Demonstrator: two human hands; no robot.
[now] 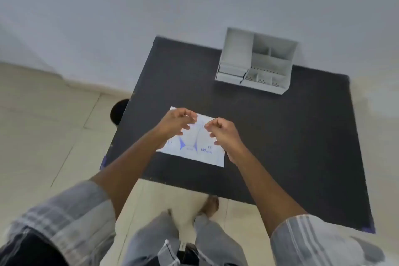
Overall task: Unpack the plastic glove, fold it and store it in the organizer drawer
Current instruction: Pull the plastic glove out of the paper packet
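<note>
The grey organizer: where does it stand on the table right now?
In the head view the grey organizer stands at the far right of the black table, against the wall, beyond the glove packet.

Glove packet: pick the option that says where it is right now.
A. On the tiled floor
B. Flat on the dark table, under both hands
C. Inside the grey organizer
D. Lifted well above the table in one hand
B: the glove packet lies flat on the dark table, with the left hand and right hand over its far edge; the grey organizer stands apart at the far side.
</note>
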